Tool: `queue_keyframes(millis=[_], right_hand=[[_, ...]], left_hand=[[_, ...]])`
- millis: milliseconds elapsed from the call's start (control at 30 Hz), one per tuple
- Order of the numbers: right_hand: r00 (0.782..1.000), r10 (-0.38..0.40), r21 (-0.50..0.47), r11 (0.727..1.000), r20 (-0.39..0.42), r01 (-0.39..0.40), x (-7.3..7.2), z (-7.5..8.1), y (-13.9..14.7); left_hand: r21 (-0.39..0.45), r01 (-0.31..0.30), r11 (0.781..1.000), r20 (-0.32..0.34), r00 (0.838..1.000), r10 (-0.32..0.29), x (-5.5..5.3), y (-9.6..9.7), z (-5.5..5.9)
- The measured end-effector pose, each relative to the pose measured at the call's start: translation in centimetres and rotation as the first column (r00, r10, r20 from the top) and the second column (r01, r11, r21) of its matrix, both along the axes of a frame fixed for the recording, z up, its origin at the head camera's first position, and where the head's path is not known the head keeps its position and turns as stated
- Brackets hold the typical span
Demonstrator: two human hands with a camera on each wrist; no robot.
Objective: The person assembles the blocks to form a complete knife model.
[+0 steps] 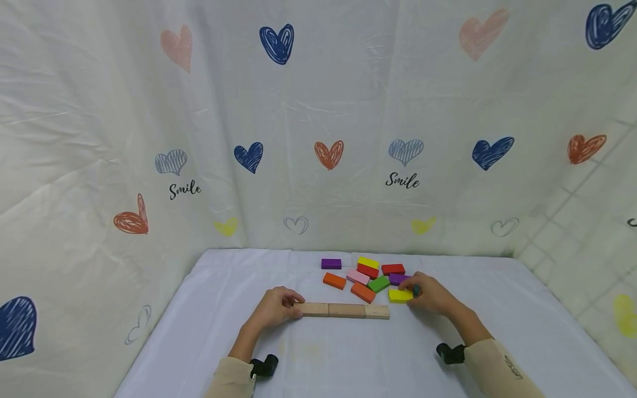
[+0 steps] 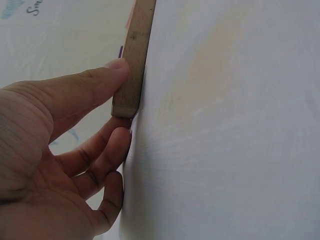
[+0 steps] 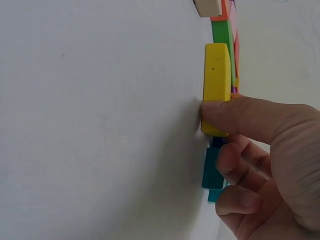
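Note:
Three plain wooden blocks [image 1: 346, 310] lie end to end in a straight row on the white cloth. My left hand [image 1: 277, 305] pinches the left end of the row; in the left wrist view the thumb presses the near face of the end wooden block [image 2: 131, 80], its other fingers curled by the cloth. Right of the row, my right hand [image 1: 428, 293] pinches a yellow block [image 1: 400, 296] near its right end. In the right wrist view the thumb lies on the yellow block [image 3: 216, 70], and the index fingertip is hidden behind it. Teal blocks [image 3: 213, 169] lie beside the curled fingers.
Behind the row lie loose coloured blocks: orange [image 1: 334, 281], pink [image 1: 358, 276], green [image 1: 379, 284], red [image 1: 393, 269], and a purple block [image 1: 330, 263] farther back. A white curtain [image 1: 318, 110] printed with hearts hangs along the table's back edge.

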State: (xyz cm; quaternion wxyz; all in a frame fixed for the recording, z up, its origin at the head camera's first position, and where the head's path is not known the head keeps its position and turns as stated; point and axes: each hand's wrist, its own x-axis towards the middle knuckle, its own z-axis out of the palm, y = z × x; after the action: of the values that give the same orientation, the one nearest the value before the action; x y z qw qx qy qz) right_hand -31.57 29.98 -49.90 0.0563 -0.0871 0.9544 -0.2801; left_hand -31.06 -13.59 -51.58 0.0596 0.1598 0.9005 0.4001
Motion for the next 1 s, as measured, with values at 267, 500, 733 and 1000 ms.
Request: queue_keyframes(millis=[267, 500, 733, 1000], right_hand=[[1.000, 0.002, 0.028, 1.000, -0.004, -0.002, 0.9, 0.5, -0.3], [1.000, 0.007, 0.025, 1.000, 0.007, -0.007, 1.8, 1.2, 0.2], [0.998, 0.046, -0.006, 0.999, 0.039, -0.046, 3.0, 1.4, 1.3], [0.997, 0.045, -0.049, 0.998, 0.066, -0.042, 4.1, 0.8, 2.1]], left_hand=[[0.007, 0.019, 1.000, -0.016, 1.000, -0.019, 0.1, 0.0, 0.0], [0.001, 0.000, 1.000, 0.007, 1.000, 0.000, 0.1, 0.0, 0.1], [0.002, 0.003, 1.000, 0.007, 1.000, -0.003, 0.0, 0.0, 0.1], [0.003, 0.004, 1.000, 0.012, 1.000, -0.004, 0.0, 0.0, 0.0]])
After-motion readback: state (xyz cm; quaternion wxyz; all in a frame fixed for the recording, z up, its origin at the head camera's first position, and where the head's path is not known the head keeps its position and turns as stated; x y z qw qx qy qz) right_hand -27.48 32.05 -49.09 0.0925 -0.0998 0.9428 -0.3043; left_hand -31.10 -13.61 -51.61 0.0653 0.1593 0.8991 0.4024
